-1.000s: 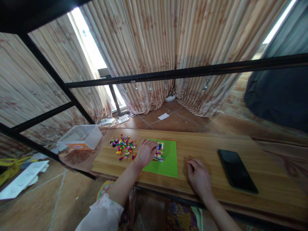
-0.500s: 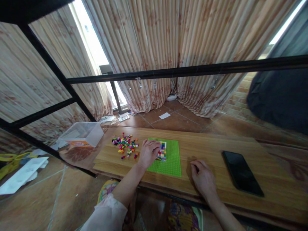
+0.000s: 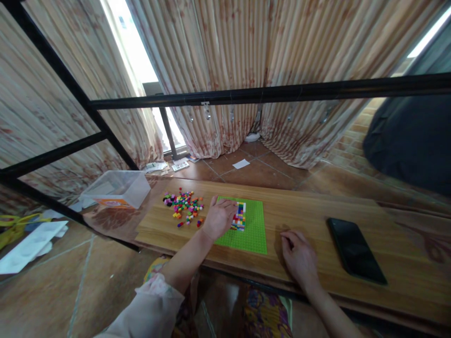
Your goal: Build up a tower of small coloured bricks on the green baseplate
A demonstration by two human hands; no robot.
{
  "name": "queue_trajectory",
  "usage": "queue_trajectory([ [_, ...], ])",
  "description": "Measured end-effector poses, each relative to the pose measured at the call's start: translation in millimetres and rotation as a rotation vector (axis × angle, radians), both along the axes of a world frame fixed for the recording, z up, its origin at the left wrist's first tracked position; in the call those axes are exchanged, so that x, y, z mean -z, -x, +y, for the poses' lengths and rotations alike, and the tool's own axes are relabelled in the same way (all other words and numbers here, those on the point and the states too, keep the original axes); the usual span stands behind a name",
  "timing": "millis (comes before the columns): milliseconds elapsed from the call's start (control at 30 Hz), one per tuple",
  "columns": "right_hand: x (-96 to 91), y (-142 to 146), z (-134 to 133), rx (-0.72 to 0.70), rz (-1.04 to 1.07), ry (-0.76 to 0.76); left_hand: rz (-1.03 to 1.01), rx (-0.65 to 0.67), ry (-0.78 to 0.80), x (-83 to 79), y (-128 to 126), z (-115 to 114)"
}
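My left hand (image 3: 220, 219) reaches over the left part of a green studded baseplate (image 3: 255, 237). Its fingers are bent together above a block of small multicoloured building bricks (image 3: 241, 219) with a white edge, covering part of it. Whatever sits between the fingertips is hidden from me. On the wooden tabletop, right of the baseplate, my right hand (image 3: 299, 257) rests with its fingers curled in and nothing visible in them. Loose coloured bricks (image 3: 185, 205) lie scattered left of the baseplate, near my left hand.
A black phone (image 3: 356, 251) lies at the right of the wooden table (image 3: 282, 213). At the left end stands a clear plastic box (image 3: 137, 190) with an orange label. A black metal bar (image 3: 282, 93) crosses ahead, before the striped curtains (image 3: 225, 51).
The view has tilted slightly, so the table appears higher. My left hand has shifted a little over the brick block, its fingers nearer the far side. My right hand stays put.
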State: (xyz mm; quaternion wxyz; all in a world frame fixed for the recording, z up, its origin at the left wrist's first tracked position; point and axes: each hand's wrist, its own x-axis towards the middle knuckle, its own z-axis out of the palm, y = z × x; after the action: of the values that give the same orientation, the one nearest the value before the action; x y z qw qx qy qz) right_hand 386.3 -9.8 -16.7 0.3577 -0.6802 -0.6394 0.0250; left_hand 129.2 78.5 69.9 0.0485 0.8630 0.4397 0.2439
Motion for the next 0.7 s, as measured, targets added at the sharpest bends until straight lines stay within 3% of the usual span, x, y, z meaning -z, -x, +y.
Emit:
queue_trajectory([
  [300, 1.8, 0, 1, -0.002, -0.064, 0.012, 0.009, -0.058, 0.011, 3.7, -4, -7],
  [500, 1.6, 1, 1, 0.021, -0.135, 0.047, 0.041, -0.083, -0.003, -5.1, 0, -10],
  [600, 1.5, 2, 1, 0.016, -0.169, 0.047, -0.111, -0.153, -0.04, -3.7, 19, -15],
  [700, 1.3, 3, 1, 0.039, -0.21, 0.04, -0.342, -0.278, -0.098, 15.0, 49, -31],
])
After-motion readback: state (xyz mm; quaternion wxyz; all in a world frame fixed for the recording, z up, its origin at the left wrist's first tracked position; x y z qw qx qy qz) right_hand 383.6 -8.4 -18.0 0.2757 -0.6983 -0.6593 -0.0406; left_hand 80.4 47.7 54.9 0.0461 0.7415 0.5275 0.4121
